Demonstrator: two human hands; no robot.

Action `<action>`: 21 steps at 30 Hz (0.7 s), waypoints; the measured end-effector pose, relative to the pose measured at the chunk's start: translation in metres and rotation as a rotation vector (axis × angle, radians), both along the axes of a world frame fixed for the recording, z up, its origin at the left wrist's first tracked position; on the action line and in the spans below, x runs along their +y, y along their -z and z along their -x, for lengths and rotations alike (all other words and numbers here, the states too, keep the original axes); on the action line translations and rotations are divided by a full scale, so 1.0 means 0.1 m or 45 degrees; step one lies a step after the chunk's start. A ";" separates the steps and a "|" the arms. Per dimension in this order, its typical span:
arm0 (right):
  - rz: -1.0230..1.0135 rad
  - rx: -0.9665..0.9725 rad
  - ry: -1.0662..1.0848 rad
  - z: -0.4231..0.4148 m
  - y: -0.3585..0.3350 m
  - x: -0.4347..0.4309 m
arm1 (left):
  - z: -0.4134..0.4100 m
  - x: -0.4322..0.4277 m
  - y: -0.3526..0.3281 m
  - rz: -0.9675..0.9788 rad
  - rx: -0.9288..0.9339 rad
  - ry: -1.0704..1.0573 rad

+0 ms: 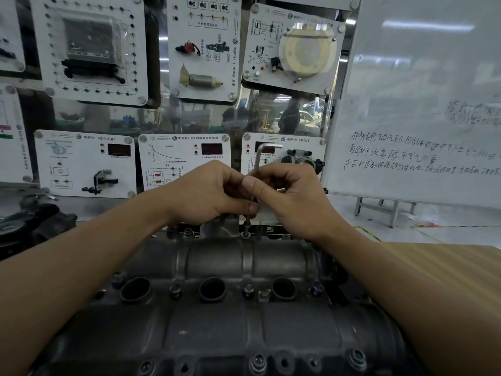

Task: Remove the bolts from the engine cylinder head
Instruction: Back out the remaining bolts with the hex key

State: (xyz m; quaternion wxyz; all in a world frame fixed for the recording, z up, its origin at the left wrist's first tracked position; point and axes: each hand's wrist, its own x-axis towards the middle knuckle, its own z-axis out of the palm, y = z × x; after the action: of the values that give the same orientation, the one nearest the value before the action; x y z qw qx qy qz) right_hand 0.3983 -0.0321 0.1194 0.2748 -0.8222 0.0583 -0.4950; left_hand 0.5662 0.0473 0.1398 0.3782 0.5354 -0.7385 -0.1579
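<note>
A big dark grey engine cylinder head (230, 329) lies close to the camera. It has three round holes (212, 289) in a row across its middle.

Both hands are up at the far edge of the cylinder head, close together. They hold one thin metal hex key (258, 161) that is bent like the letter L. The long part of the key stands nearly straight up and the short part at the top points to the right.

The left hand (208, 194) has its fingers curled in and pinches the lower part of the key. The right hand (290, 199) also has its fingers curled, and its thumb presses on the side of the key.

The bottom end of the key goes down onto a small bolt (247, 226). This bolt stands up out of its hole at the far edge of the cylinder head, just under the hands.

More bolts sit in the cylinder head. Some small bolts (249, 289) are between the round holes, and some near bolts (259, 359) are along the edge closest to the camera.

A light wooden board (447, 272) lies to the right of the cylinder head. Behind it stands a whiteboard (423, 77) with handwriting on it. White teaching panels (86, 164) with car parts on them hang on the wall behind the hands.
</note>
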 end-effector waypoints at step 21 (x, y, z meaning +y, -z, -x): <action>0.007 -0.002 -0.013 -0.01 -0.01 0.01 | -0.03 0.01 0.00 -0.008 0.068 0.007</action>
State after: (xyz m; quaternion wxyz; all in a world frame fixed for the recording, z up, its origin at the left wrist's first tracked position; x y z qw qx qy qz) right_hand 0.3988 -0.0315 0.1199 0.2753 -0.8228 0.0526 -0.4944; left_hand 0.5687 0.0486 0.1397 0.3955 0.5301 -0.7292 -0.1756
